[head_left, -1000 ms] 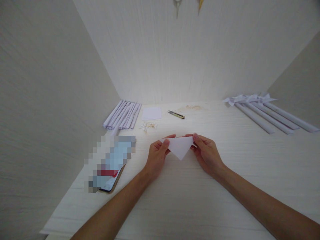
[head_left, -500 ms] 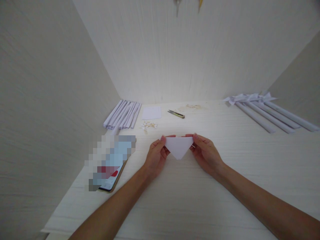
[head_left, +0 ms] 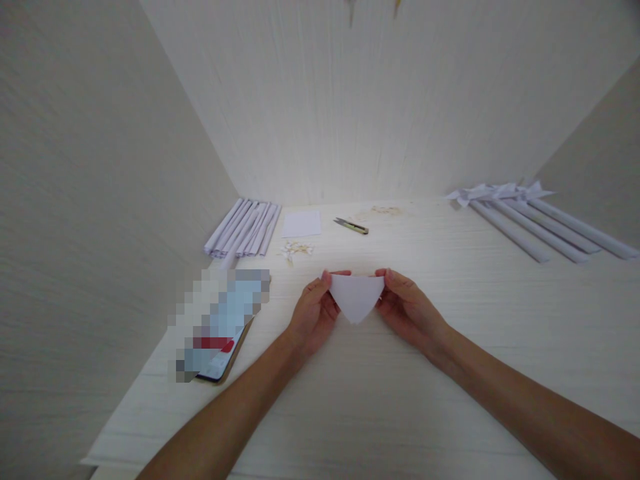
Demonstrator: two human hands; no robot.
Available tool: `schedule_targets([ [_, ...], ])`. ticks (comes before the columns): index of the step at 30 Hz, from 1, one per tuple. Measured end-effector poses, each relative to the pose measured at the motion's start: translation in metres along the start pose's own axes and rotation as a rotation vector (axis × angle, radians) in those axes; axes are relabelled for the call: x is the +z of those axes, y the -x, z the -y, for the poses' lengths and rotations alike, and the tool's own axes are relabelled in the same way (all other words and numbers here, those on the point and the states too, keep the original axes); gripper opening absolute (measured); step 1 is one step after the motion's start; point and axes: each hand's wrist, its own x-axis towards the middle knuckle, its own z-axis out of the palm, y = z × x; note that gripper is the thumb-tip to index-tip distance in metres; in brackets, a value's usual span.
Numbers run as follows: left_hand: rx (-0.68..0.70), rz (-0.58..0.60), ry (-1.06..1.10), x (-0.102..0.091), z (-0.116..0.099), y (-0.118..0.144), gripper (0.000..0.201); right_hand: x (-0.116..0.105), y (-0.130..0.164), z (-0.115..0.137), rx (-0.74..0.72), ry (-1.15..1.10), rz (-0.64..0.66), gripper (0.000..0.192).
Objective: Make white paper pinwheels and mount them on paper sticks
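Pinching folded paper triangle (head_left: 356, 298) | left hand (head_left: 314, 312), right hand (head_left: 407, 309) grips closed | pale wood-grain table (head_left: 400, 400), matching walls

A folded paper triangle (head_left: 355, 297) is sitting at the centre of the table (head_left: 400, 400), with the left hand (head_left: 314, 311) lying at its 9 o'clock and the right hand (head_left: 407, 307) at its 3 o'clock. A phone (head_left: 220, 330) is lying at 9 o'clock beyond the left hand, a bundle of paper rolls (head_left: 245, 229) at 10 o'clock, and a paper sheet (head_left: 301, 224) and clippers (head_left: 351, 226) at 12 o'clock near the back wall. Long paper sticks (head_left: 535, 223) are lying at 2 o'clock, well apart from the hands.
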Motion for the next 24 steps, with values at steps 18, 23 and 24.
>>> schedule_targets([
  [18, 0.183, -0.021, -0.100, 0.0000, -0.0001, -0.0010, 0.025, -0.0007, -0.0021, 0.0023, -0.060, -0.012, -0.058, 0.020],
  [23, 0.210, -0.058, -0.223, -0.0003, 0.0024, 0.0001, 0.017, 0.0024, -0.0003, 0.0021, -0.111, 0.171, -0.095, 0.018],
  [24, 0.208, -0.074, -0.265, -0.0012, 0.0029, 0.0000, 0.016, 0.0018, -0.0006, 0.0021, -0.139, 0.208, -0.110, 0.019],
])
